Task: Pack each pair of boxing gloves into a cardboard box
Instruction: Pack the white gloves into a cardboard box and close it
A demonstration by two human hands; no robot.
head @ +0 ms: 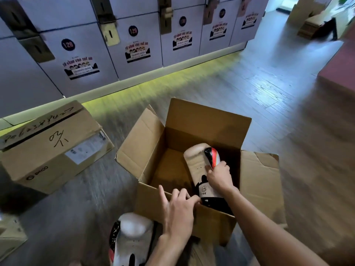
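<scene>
Open box (211, 223): a brown cardboard box in the lower middle of the frame, standing on the floor (269, 89). All its flaps are open; the far flap stands up and the right flap lies flat out to the side.

Glove in the box (194, 162): a cream boxing glove with a red and black stripe. It is inside the open box, on its right side, and tilted. The padded end points to the far wall and the dark cuff leans on the near rim.

Right hand (219, 177): it is closed around the middle of the glove in the box, on the side with the stripe. The fingers wrap the glove and the forearm comes in from the lower right of the frame.

Left hand (178, 208): it is on the near rim of the open box, just beside the glove's cuff. The fingers bend over the edge, and the little finger sticks out straight.

Second glove (134, 233): same cream colour. It is outside the box, at the bottom of the frame, left of the left forearm and near the front wall of the box.

Closed box (48, 150): at the left of the frame, well apart from the open box. It has black handwriting on top and a white label.

Lockers (134, 45): a row of grey numbered doors with stickers, across the upper part of the frame.

Small box (9, 237): only a corner is visible at the lower left edge.
</scene>
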